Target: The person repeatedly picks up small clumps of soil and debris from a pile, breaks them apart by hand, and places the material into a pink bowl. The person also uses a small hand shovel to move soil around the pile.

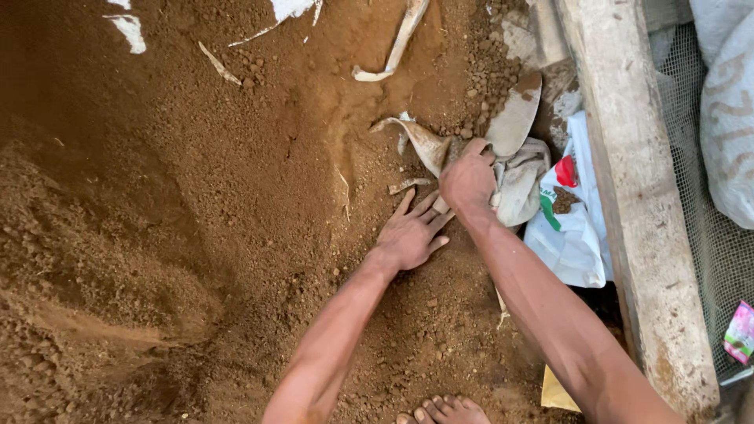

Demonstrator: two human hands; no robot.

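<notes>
My left hand lies flat with fingers spread on loose brown soil. Just above and to its right, my right hand is closed on the edge of a dirty, soil-smeared sack that is partly buried in the soil. A flat dusty flap of the sack sticks up beyond the hand. Right of it lies a white plastic bag with red and green print and some soil on it.
A rough wooden beam runs down the right side, with wire mesh and white sacks behind it. Scraps of white plastic and strips lie in the soil. My bare toes show at the bottom.
</notes>
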